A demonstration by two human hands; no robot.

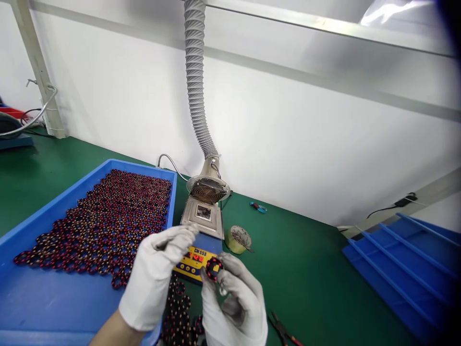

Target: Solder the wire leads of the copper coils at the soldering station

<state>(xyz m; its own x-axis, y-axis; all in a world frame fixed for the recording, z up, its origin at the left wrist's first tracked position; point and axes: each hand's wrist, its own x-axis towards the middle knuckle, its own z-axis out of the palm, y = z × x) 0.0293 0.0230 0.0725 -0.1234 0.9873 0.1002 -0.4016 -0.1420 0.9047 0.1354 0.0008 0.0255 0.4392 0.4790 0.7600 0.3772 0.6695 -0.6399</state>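
My right hand (pixel 236 298), in a white glove with greyed fingertips, pinches a small black ring-shaped coil (pixel 214 268) with red and copper-coloured marks. It is in front of the yellow panel of a solder pot (pixel 198 259) whose red display is lit. To the left, my gloved left hand (pixel 163 262) has thumb and fingers pressed together beside the pot; whatever is between those fingertips is too small to make out. Beneath and between my hands lies a pile of similar coils (pixel 178 312), partly covered by the right hand.
A blue tray (pixel 29 230) holds rows of many coils (pixel 118 216). Above the pot hangs a grey extraction hose (pixel 195 72). Right of it stand a small round tin (pixel 238 239) and blue-handled cutters (pixel 258 207). Pliers (pixel 283 330) lie near the front; blue racks (pixel 403 269) sit right.
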